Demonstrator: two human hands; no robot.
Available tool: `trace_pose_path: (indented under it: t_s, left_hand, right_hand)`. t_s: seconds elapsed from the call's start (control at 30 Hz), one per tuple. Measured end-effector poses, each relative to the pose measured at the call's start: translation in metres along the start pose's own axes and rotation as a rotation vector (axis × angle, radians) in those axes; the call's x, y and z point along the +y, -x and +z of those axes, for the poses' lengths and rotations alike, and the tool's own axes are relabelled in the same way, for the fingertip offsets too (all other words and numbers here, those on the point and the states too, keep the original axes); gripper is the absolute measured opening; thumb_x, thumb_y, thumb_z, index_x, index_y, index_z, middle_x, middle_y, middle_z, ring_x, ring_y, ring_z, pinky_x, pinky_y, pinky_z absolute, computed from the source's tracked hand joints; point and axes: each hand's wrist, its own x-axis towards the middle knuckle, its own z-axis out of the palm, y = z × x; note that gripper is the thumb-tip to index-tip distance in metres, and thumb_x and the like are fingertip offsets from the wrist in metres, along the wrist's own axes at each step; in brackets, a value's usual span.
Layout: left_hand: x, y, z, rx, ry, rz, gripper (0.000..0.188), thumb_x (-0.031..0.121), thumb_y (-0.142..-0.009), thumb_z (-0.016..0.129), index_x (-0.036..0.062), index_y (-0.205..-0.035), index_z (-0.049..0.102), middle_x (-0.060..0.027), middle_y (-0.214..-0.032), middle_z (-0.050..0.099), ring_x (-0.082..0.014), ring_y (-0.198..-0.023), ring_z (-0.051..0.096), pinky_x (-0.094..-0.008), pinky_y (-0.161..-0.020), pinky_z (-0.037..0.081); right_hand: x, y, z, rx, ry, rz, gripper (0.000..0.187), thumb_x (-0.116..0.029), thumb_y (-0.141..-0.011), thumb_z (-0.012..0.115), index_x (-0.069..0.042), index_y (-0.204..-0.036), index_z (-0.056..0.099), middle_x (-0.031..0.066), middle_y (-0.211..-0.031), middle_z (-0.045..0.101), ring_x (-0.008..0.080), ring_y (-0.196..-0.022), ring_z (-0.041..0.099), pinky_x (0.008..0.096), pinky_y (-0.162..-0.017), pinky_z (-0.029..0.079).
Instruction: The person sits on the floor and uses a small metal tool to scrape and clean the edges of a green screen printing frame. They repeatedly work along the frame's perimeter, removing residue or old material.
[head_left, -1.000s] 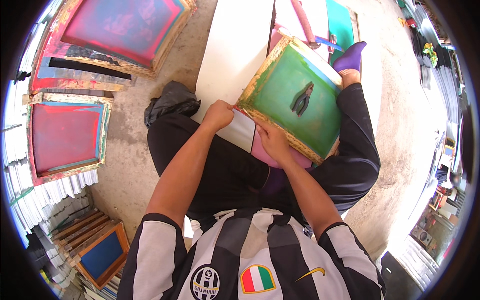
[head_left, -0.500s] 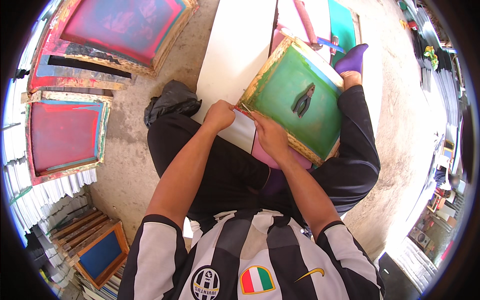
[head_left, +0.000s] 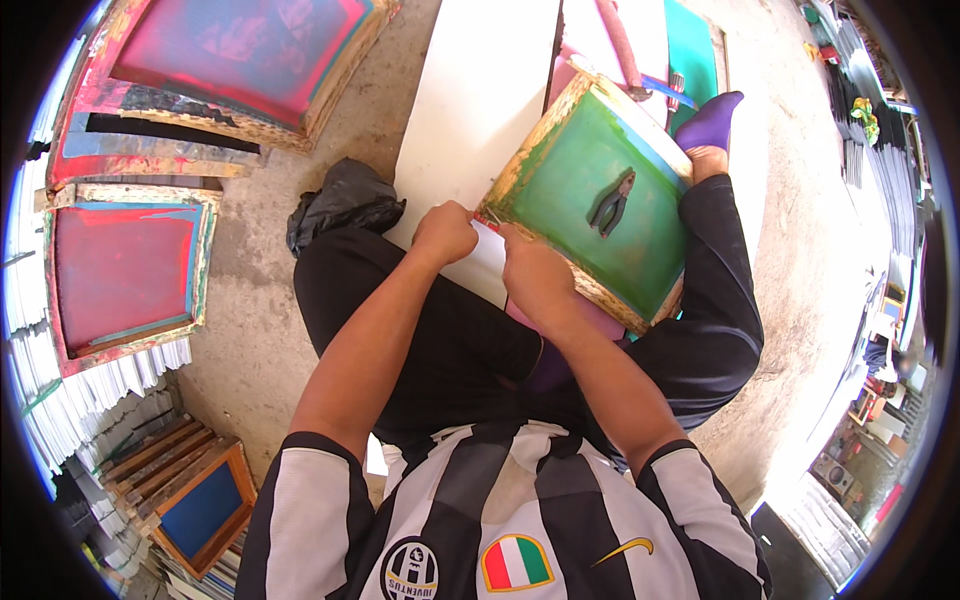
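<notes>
A wooden screen-printing frame (head_left: pixel 530 130) with a green mesh (head_left: pixel 560 190) rests tilted across my right leg and the boards ahead of me. My left hand (head_left: pixel 445 235) is closed at the frame's left corner; whatever its fingers grip is hidden. Close beside it, my right hand (head_left: pixel 538 272) has its fingers curled against the near edge of that corner, and what they hold is also hidden. A reddish strip shows between both hands. Dark-handled pliers (head_left: pixel 610 207) lie on the mesh, apart from either hand.
Beyond the frame lie a hammer (head_left: pixel 622 50), a blue strip (head_left: pixel 668 92) and a screwdriver (head_left: pixel 677 88). A black plastic bag (head_left: pixel 345 205) sits by my left knee. More printing frames (head_left: pixel 130 270) stand at the left, near a blue-meshed wooden frame (head_left: pixel 205 505).
My right hand has turned and its fingers have curled in; a thin stick-like piece seen at its fingertips is now hidden. My left hand has shifted slightly right.
</notes>
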Motion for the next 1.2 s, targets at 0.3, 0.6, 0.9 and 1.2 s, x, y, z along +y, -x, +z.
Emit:
trace_pose_path:
  t_s: [0.3,0.6,0.9,1.2]
  left_hand:
    - [0.007,-0.001,-0.007,-0.078,-0.054,-0.007,0.031,0.011,-0.084,0.061,0.0043,-0.107,0.08,-0.0283,-0.106,0.074,-0.0444,-0.106,0.071,-0.0494,-0.095,0.055]
    - [-0.003,-0.004,-0.006,-0.052,0.009,-0.004,0.031,0.011,-0.083,0.06,0.0032,-0.106,0.08,-0.0276,-0.105,0.074,-0.0438,-0.104,0.071,-0.049,-0.094,0.056]
    - [-0.001,-0.002,-0.005,-0.031,0.047,0.025,0.031,0.011,-0.083,0.06,0.0032,-0.104,0.081,-0.0288,-0.101,0.074,-0.0447,-0.1,0.072,-0.049,-0.093,0.055]
    - [-0.009,-0.006,-0.002,-0.028,0.074,0.017,0.033,0.011,-0.083,0.059,0.0049,-0.108,0.081,-0.0296,-0.102,0.073,-0.045,-0.101,0.072,-0.0488,-0.093,0.056]
  right_hand:
    - [0.019,0.001,0.024,0.049,-0.153,-0.009,0.035,-0.02,-0.104,0.053,-0.014,-0.135,0.069,0.0224,-0.111,0.075,0.0437,-0.097,0.073,0.0534,-0.085,0.057]
    - [0.036,-0.001,0.049,0.179,-0.299,-0.121,0.036,-0.022,-0.105,0.059,-0.008,-0.138,0.068,0.0196,-0.114,0.076,0.0351,-0.097,0.074,0.0438,-0.083,0.056]
    - [0.058,-0.008,0.079,0.35,-0.385,-0.239,0.034,-0.023,-0.107,0.06,-0.013,-0.138,0.069,0.0117,-0.096,0.077,0.0268,-0.075,0.071,0.0406,-0.069,0.055]
    - [0.058,-0.02,0.075,0.159,-0.944,-0.096,0.035,-0.025,-0.108,0.061,-0.013,-0.14,0.069,0.0033,-0.075,0.065,0.0145,-0.061,0.058,0.0296,-0.057,0.047]
